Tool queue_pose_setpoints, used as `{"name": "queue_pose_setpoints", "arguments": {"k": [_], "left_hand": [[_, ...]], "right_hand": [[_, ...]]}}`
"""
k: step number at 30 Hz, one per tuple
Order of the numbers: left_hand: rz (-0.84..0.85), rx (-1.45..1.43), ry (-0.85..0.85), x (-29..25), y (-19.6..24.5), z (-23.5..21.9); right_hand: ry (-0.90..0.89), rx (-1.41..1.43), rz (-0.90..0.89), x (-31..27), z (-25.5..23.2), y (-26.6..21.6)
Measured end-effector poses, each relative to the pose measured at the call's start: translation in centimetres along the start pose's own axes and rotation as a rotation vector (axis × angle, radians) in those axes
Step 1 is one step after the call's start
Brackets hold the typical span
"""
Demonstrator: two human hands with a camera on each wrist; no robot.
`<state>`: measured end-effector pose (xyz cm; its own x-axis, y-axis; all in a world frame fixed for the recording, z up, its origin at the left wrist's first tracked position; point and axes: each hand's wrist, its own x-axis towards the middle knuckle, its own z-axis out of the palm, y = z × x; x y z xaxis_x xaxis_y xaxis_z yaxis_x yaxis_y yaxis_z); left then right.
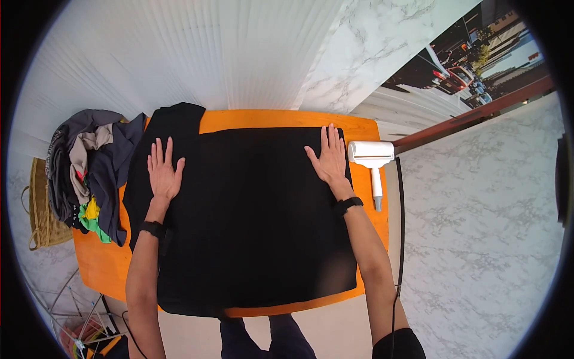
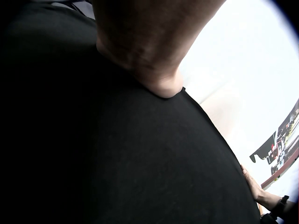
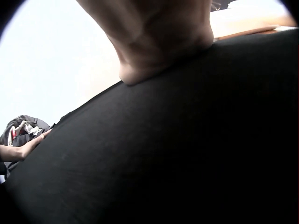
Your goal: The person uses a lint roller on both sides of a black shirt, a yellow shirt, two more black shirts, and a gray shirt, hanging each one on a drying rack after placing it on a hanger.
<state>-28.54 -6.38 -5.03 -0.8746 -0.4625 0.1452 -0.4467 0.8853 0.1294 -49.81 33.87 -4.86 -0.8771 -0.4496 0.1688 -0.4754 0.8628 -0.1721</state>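
Observation:
A black garment [image 1: 257, 209] lies spread flat across the orange table, with a sleeve-like part [image 1: 176, 122] jutting out at the far left. My left hand [image 1: 162, 173] rests palm down on its left side, fingers straight and pointing away from me. Near the far right corner of the cloth, my right hand [image 1: 329, 157] lies flat too, its fingertips close to the far edge. Both wrist views show the heel of the hand, left [image 2: 163, 79] and right [image 3: 140, 70], against the dark fabric. Neither hand grips anything.
A white lint roller [image 1: 372, 154] lies on the table [image 1: 371, 233] right of the garment. Piled clothes [image 1: 95, 161] sit at the left by a woven basket [image 1: 45, 209]. A pale wall [image 1: 239, 54] stands behind, and a wire rack [image 1: 78, 317] is at lower left.

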Motion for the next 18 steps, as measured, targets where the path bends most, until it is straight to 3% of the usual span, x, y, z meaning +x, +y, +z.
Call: {"name": "queue_pose_setpoints", "arguments": {"k": [10, 13, 16, 18], "left_hand": [[0.016, 0.017, -0.007, 0.1, 0.7, -0.9], [0.197, -0.120, 0.134, 3.2, 1.3, -1.5], [0.148, -0.091, -0.021, 7.3, 1.0, 0.7], [0.149, -0.101, 0.064, 9.4, 1.2, 1.4]], "right_hand": [[0.000, -0.013, -0.001, -0.5, -0.2, 0.3], [-0.002, -0.015, -0.005, -0.4, -0.5, 0.1], [0.006, -0.025, -0.011, -0.5, -0.3, 0.1], [-0.017, -0.033, 0.008, -0.5, -0.5, 0.0]]}}
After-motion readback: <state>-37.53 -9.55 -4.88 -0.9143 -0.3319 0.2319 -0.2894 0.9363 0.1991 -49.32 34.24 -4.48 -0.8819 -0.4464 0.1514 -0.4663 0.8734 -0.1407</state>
